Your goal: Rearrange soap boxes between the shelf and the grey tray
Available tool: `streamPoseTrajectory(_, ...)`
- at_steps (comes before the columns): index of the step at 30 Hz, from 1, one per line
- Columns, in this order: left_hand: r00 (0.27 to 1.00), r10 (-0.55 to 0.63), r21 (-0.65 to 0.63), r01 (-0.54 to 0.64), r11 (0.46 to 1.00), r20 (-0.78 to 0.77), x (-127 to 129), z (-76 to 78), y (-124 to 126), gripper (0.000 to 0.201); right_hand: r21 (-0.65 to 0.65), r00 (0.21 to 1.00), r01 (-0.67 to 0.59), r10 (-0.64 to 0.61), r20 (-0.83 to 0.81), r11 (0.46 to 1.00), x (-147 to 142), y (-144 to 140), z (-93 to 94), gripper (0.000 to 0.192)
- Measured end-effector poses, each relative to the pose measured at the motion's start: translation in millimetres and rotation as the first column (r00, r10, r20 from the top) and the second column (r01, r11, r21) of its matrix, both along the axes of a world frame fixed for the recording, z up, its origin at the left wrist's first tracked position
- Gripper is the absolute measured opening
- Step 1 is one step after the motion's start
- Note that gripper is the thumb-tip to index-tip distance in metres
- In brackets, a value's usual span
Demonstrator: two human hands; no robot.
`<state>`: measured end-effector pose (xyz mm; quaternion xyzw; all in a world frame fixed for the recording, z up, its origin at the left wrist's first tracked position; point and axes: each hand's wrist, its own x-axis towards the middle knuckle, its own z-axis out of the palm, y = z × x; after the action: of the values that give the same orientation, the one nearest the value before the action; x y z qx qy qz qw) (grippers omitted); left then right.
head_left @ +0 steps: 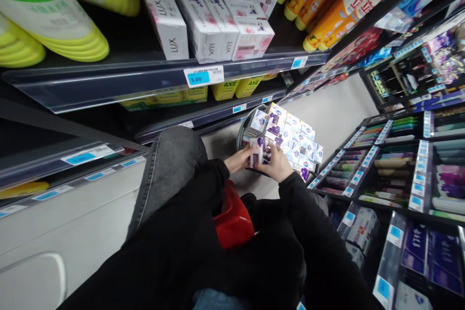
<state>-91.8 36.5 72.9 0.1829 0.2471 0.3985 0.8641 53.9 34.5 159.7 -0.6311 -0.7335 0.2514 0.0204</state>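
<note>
In the head view, my left hand [238, 159] and my right hand [278, 164] close on a small white and purple soap box [256, 147] from either side. It is over the near edge of a dark round basket [240, 135] on the floor. White soap boxes [296, 138] with blue, red and purple prints are heaped in that basket, some marked LUX. My fingers partly cover the held box, and I cannot tell whether more than one box is between them.
Pink and white LUX boxes [203, 24] line the upper left shelf between yellow-capped bottles [69, 14] and orange bottles [345, 9]. Yellow AXE packs [232, 89] stand below. A red stool [234, 218] is under me. Shelves of packets [395, 162] run along the right.
</note>
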Motion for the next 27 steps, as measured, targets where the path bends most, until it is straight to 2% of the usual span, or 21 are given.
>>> streamPoseTrajectory(3,0.994,-0.085,0.116,0.093,0.989,-0.074,-6,2.3,-1,0.067,-0.146,0.997,0.018,-0.029,-0.072,0.989,36,19,10.9,0.057)
streamPoseTrajectory(5,0.984,-0.071,0.139,0.094,0.986,-0.163,-12,3.3,2,0.066,-0.055,0.997,0.071,-0.07,0.02,0.996,67,44,22.4,0.063)
streamPoseTrajectory(7,0.969,0.006,0.128,0.026,0.991,-0.247,-15,1.5,6,0.064,0.151,0.965,0.095,-0.129,0.229,0.984,95,74,29.4,0.075)
streamPoseTrajectory(8,0.96,0.048,0.117,-0.016,0.993,-0.278,-16,-0.4,8,0.064,0.209,0.935,0.065,-0.133,0.328,0.976,106,89,29.6,0.076)
streamPoseTrajectory(9,0.951,0.083,0.103,-0.054,0.993,-0.299,-17,-2.5,10,0.063,0.221,0.905,0.029,-0.119,0.409,0.975,116,103,27.3,0.075)
streamPoseTrajectory(11,0.938,0.122,0.073,-0.104,0.992,-0.325,-17,-6.1,13,0.062,0.149,0.858,-0.018,-0.061,0.509,0.989,128,127,16.4,0.071)
streamPoseTrajectory(14,0.932,0.118,0.037,-0.112,0.993,-0.342,-19,-7.4,14,0.062,0.045,0.827,-0.015,-0.012,0.561,0.999,131,150,-6.6,0.07)
streamPoseTrajectory(17,0.931,0.092,0.024,-0.09,0.996,-0.352,-21,-6.3,13,0.062,-0.009,0.814,-0.035,0.034,0.58,0.999,127,159,-23.6,0.071)
streamPoseTrajectory(20,0.929,0.088,0.021,-0.086,0.996,-0.36,-22,-7.5,13,0.064,-0.052,0.805,-0.059,0.078,0.588,0.997,123,161,-31.5,0.071)
streamPoseTrajectory(27,0.933,0.073,0.037,-0.064,0.997,-0.351,-20,-13.2,12,0.061,-0.021,0.804,-0.092,0.087,0.589,0.996,126,162,-41.2,0.068)
